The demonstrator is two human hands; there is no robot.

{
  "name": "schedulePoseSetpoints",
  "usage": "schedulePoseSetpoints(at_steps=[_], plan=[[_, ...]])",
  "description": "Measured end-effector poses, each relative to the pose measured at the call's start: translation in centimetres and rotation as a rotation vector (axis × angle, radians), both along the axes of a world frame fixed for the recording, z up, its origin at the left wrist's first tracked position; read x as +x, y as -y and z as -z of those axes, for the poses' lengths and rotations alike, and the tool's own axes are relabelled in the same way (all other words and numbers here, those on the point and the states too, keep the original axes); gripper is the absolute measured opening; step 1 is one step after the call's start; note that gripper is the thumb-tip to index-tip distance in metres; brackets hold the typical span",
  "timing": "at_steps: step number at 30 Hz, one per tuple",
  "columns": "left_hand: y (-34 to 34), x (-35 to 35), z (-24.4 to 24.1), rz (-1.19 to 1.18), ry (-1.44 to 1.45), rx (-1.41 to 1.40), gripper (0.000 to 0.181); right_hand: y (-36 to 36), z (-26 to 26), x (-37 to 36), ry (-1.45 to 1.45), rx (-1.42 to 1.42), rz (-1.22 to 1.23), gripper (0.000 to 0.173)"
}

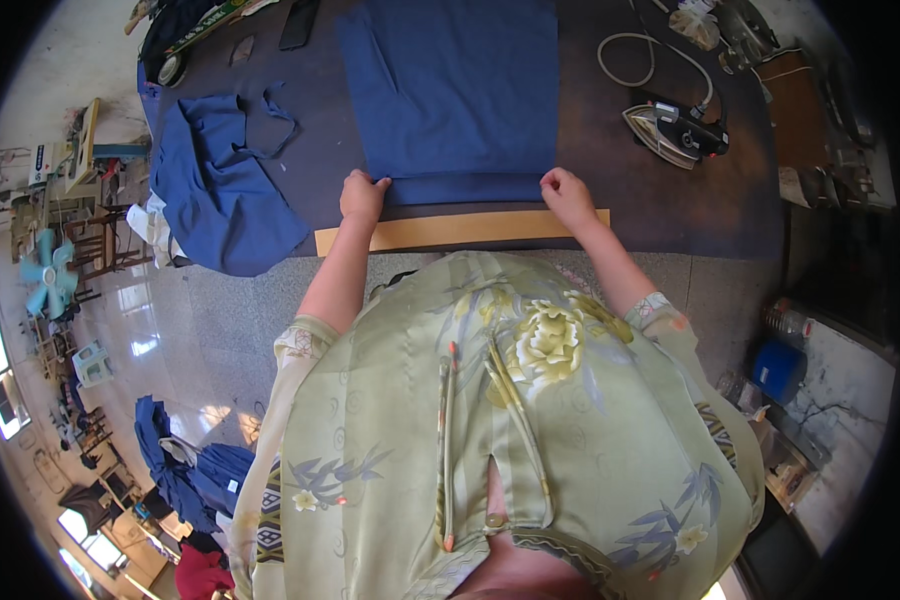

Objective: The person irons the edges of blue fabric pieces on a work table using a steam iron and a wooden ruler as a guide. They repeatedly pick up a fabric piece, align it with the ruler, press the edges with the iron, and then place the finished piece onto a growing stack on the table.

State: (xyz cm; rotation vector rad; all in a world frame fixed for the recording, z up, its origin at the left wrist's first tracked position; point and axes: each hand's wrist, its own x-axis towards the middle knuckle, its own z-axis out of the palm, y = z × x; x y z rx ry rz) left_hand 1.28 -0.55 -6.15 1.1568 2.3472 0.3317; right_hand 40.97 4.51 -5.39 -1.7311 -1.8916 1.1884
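A blue fabric panel (pixel 457 97) lies flat before me, its near edge turned up into a straight folded band (pixel 465 189). My left hand (pixel 362 196) pinches the left end of that band between thumb and fingers. At the right end, my right hand (pixel 568 198) grips the fold's corner in the same way. Just nearer to me, a long tan strip (pixel 480 229), perhaps card or wood, runs along the table's front edge; my forearms pass over it.
The dark-covered table (pixel 322 135) carries a steam iron (pixel 675 133) with a hose at right. Another piece of blue cloth (pixel 221 187) hangs over the front edge at left. A black phone (pixel 298 24) and a tape roll (pixel 171 70) lie at the far left.
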Motion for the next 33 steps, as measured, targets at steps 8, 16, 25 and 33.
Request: schedulePoseSetpoints(at_steps=[8, 16, 25, 33], plan=[[-4.3, -1.4, -1.8, -0.437, 1.152, -0.036, 0.014, 5.0, 0.0, -5.4, -1.201, -1.229, 0.663, 0.047], [-4.6, -2.3, -6.8, -0.576, 1.605, 0.053, 0.019, -0.3, -1.6, -7.2, -1.425, -0.849, 1.240, 0.048], [5.8, -8.8, -19.4, -0.412, 1.801, 0.734, 0.023, -6.2, -20.0, -16.0, -1.675, -0.730, 0.269, 0.030], [33.6, -6.6, -31.3, -0.519, 1.132, 1.599, 0.036, 4.9, -29.9, -30.1, -1.662, -1.232, -0.626, 0.034]])
